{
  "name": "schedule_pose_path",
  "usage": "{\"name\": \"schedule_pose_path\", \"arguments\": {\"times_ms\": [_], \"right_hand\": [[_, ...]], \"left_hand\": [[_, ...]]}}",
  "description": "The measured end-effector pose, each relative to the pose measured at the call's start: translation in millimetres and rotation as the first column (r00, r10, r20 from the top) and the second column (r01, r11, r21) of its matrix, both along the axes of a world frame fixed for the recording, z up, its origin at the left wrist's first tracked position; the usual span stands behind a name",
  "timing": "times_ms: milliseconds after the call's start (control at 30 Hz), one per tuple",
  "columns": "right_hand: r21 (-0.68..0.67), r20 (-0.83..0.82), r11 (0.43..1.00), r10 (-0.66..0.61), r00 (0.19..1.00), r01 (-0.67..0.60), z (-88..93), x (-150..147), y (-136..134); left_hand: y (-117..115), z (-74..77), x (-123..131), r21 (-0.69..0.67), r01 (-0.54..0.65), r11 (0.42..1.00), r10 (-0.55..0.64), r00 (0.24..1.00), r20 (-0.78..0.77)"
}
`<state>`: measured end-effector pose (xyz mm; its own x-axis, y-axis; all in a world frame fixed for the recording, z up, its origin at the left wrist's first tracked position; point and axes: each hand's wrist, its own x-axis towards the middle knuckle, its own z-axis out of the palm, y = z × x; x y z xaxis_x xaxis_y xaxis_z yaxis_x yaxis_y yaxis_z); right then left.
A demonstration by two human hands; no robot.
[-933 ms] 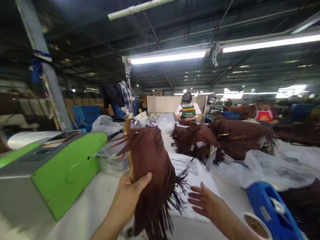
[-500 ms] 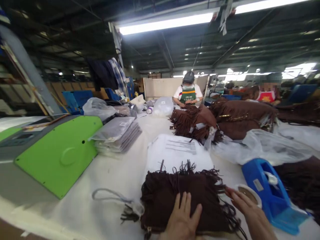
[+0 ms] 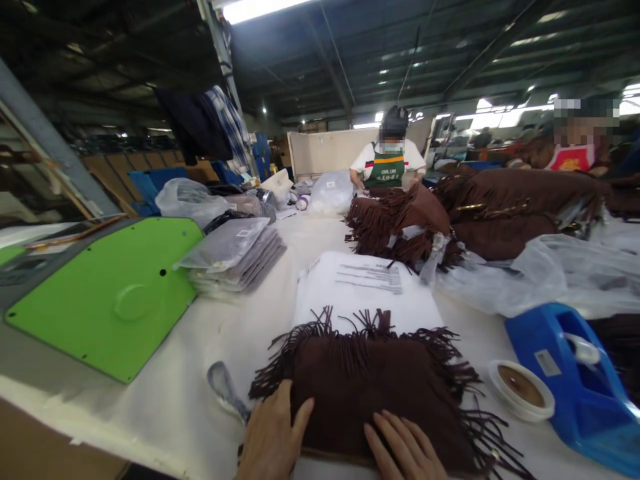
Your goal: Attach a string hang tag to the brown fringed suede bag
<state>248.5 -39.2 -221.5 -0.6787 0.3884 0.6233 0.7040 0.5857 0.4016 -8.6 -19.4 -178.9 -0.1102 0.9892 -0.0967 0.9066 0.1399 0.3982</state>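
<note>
A dark brown fringed bag lies flat in front of me, its strips fanned out along the far edge and both sides. My left hand rests at its near left corner, thumb and forefinger apart; the other fingers are partly hidden. On the bag's near right part my right hand lies palm down with fingers stretched. Beyond the left hand, a grey strap-like loop in clear plastic sticks out to the left. Under the far fringe lies a printed white plastic bag.
A green-sided machine and stacked grey packets stand left. To the right are a white tub of brown stuff, a blue tape dispenser and clear plastic. More brown fringed bags lie behind, near a co-worker.
My left hand has moved from the bag's middle to its left corner. My right hand has come from the right fringe onto the bag. The fringe is more spread out and the view has shifted.
</note>
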Motion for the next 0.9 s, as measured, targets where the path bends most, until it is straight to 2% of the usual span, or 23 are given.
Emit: {"name": "schedule_pose_path", "arguments": {"times_ms": [67, 133, 200, 267, 367, 400, 433, 500, 567, 633, 733, 900], "right_hand": [[0.003, -0.039, 1.0, -0.002, 0.999, 0.002, -4.5, -12.4, 4.4], [0.007, -0.104, 1.0, -0.015, 0.994, 0.016, -9.8, -23.6, 7.6], [0.043, -0.259, 0.998, -0.034, 0.965, 0.046, -13.6, -32.4, 9.6], [0.07, -0.377, 0.995, -0.038, 0.926, 0.069, -12.3, -35.6, 10.3], [0.043, -0.304, 0.999, -0.017, 0.953, 0.031, -0.5, -25.4, 10.2], [0.009, -0.269, 0.999, -0.031, 0.963, 0.035, 4.0, -19.2, 10.2], [-0.023, -0.263, 0.998, -0.067, 0.963, 0.064, 7.7, -12.9, 10.5], [-0.035, -0.356, 0.984, -0.174, 0.918, 0.172, 10.6, -3.1, 11.9], [-0.014, -0.443, 0.969, -0.228, 0.867, 0.248, 7.7, -0.2, 14.0], [-0.009, -0.429, 0.973, -0.213, 0.878, 0.232, 2.7, -3.0, 15.3], [-0.069, -0.34, 0.982, -0.189, 0.921, 0.176, 2.8, -8.4, 12.3], [-0.037, -0.226, 0.983, -0.185, 0.956, 0.181, 28.5, -3.9, -0.3]], "left_hand": [[10.3, 4.0, 4.3, -0.101, -0.093, 0.991, 0.111, 0.976, 0.187], [19.6, 3.2, 4.2, -0.189, -0.161, 0.969, 0.228, 0.88, 0.417], [25.9, 3.3, 4.2, -0.248, -0.173, 0.953, 0.287, 0.772, 0.566], [29.5, 12.4, 9.1, -0.31, -0.106, 0.945, 0.297, 0.674, 0.676], [34.9, 50.3, 26.8, -0.338, -0.004, 0.941, 0.303, 0.451, 0.839], [37.7, 66.8, 33.5, -0.311, 0.003, 0.95, 0.284, 0.403, 0.87], [41.0, 82.7, 39.4, -0.266, 0.011, 0.964, 0.241, 0.389, 0.889], [48.2, 106.6, 45.8, -0.2, 0.05, 0.979, 0.162, 0.406, 0.899], [54.6, 114.4, 43.6, -0.208, 0.053, 0.977, 0.161, 0.463, 0.871], [59.4, 108.1, 35.2, -0.217, 0.027, 0.976, 0.166, 0.556, 0.815], [63.6, 92.9, 21.6, -0.173, 0.042, 0.984, 0.101, 0.67, 0.736], [66.6, 90.2, 9.1, -0.137, 0.097, 0.986, 0.021, 0.738, 0.675]]}}
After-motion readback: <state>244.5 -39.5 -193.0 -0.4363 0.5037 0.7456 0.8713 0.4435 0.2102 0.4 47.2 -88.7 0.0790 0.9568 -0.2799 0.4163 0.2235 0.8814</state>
